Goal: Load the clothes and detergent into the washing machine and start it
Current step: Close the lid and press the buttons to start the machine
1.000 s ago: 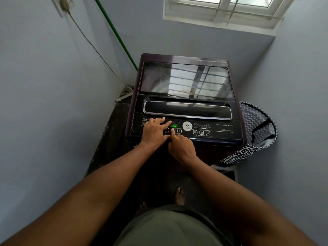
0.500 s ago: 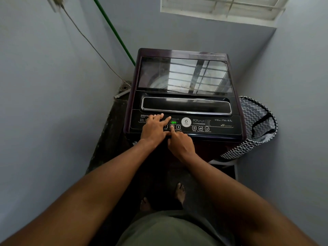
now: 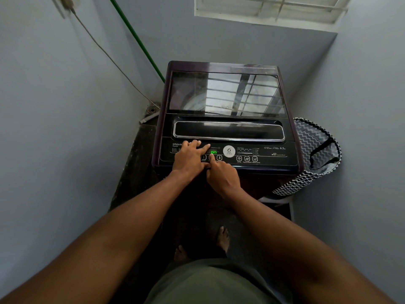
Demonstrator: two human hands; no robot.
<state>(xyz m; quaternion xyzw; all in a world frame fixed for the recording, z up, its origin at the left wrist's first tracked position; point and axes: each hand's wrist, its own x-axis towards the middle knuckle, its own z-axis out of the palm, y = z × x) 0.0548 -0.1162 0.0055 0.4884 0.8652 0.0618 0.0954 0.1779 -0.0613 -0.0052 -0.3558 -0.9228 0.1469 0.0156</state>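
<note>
A dark top-load washing machine (image 3: 225, 66) stands in front of me with its glass lid (image 3: 219, 93) down. The green display (image 3: 213, 152) on its control panel (image 3: 271, 155) reads "on". My left hand (image 3: 189, 160) rests flat on the panel's left part, fingers straight and reaching toward the display. Beside it, my right hand (image 3: 223, 177) presses its index fingertip on the button between "1" and "3"; its other fingers are curled. No clothes or detergent show.
A zigzag-patterned laundry basket (image 3: 315, 150) stands at the machine's right, against the wall. A green pipe (image 3: 138, 40) and a cable (image 3: 105, 53) run down the left wall to a floor drain (image 3: 151, 110). Walls close in on both sides. My bare feet (image 3: 222, 238) are below.
</note>
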